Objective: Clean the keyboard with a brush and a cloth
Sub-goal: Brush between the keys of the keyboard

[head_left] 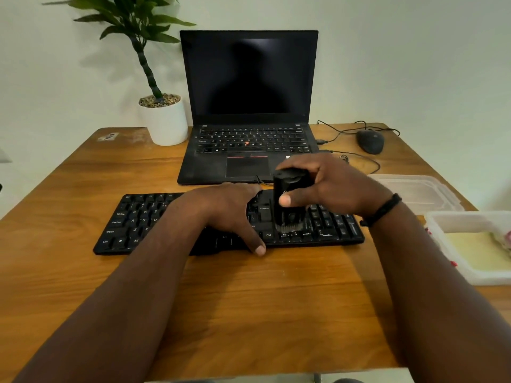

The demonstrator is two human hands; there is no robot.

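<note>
A black keyboard [132, 225] lies across the middle of the wooden table [249, 313]. My left hand [224, 211] rests flat on its middle keys, fingers spread, thumb over the front edge. My right hand [326, 183] grips a black brush [289, 200] held upright, its bristles touching the keys near the arrow keys on the right side. A yellowish cloth [475, 252] lies in a white tray [453, 261] at the right edge.
An open black laptop [249, 106] stands behind the keyboard. A potted plant [163, 117] is at the back left, and a black mouse [370, 140] with cables at the back right. A clear plastic lid [414, 189] lies beside the tray.
</note>
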